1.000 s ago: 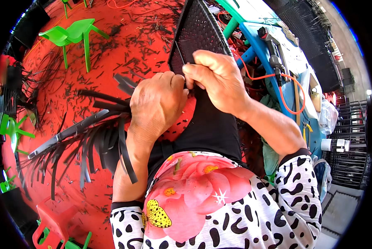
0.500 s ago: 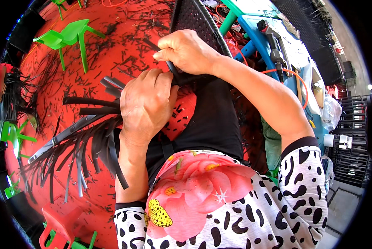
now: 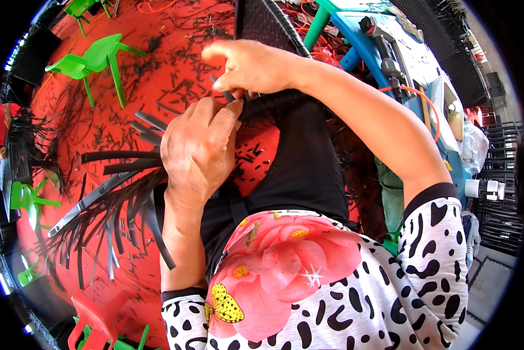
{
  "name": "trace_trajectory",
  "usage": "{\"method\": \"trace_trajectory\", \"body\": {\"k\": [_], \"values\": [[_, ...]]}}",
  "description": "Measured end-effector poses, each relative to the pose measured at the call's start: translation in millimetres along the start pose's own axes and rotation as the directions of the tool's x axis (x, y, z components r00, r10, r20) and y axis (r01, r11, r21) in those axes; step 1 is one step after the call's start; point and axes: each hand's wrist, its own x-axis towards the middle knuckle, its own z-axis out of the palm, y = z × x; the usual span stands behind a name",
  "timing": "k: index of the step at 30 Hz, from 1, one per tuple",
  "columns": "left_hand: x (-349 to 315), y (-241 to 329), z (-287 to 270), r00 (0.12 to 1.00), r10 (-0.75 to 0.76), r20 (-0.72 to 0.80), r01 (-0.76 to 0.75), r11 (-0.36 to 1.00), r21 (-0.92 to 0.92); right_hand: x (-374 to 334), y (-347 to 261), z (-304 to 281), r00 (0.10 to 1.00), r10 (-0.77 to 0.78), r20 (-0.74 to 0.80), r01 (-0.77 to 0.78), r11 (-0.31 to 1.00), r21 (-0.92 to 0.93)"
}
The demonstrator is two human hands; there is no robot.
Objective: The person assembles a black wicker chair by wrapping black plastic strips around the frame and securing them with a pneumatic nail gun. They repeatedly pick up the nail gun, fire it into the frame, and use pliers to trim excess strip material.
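Curled the fingers point(image 3: 208, 109) of the left hand point(image 3: 193, 153) together over the end of a black woven piece point(image 3: 267, 26), just above dark trousers point(image 3: 300, 169). Raised the right hand point(image 3: 251, 69) just beside, with thumb and blurred forefinger apart, near a short dark strip point(image 3: 229, 95); left unclear any clamp of the folded fingers on that strip. Stretched the woven piece away past the right forearm point(image 3: 355, 99), left of a blue-and-white surface point(image 3: 355, 36). Fanned long black strips point(image 3: 122, 155) out beside the left hand, over the red floor point(image 3: 98, 134). Showed a dark handheld tool point(image 3: 387, 55) along the surface's left edge, near an orange hose point(image 3: 420, 96). Placed a green chair point(image 3: 101, 55) toward the floor's far left edge, a red chair point(image 3: 95, 315) toward the near left corner.
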Motion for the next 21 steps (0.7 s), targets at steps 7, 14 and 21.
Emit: {"method": "trace_trajectory", "body": {"k": [7, 14, 21], "values": [[2, -2, 1, 0.999, 0.047, -0.019, -0.047, 0.999, 0.011, -1, 19, -19, 0.896, -0.323, 0.304, 0.41, 0.865, -0.289], [3, 1, -4, 0.999, 0.037, 0.009, -0.037, 0.999, -0.029, 8, 16, -17, 0.861, -0.272, 0.429, 0.415, 0.864, -0.285], [6, -2, -2, 1.0, 0.029, 0.002, -0.029, 0.998, -0.048, 4, 16, -17, 0.872, -0.421, 0.249, 0.485, 0.808, -0.334]]}}
